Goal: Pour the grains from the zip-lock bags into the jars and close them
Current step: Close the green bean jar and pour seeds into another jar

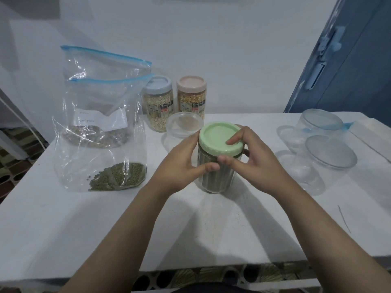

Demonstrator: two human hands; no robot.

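A glass jar (215,178) full of green grains stands at the middle of the white table (190,229), with a pale green lid (218,137) sitting on top of it. My left hand (182,163) wraps the jar's left side just under the lid. My right hand (251,157) holds the lid's rim, one fingertip resting on its top. To the left stand two clear zip-lock bags (101,127), the front one with some green grains (120,176) left at its bottom.
Two lidded jars of grain stand at the back: a blue-lidded one (157,102) and a pink-lidded one (191,96). A clear lidded jar (183,127) stands behind the green-lidded jar. Clear lidded jars (317,149) stand at the right. A blue door (349,60) is beyond the table.
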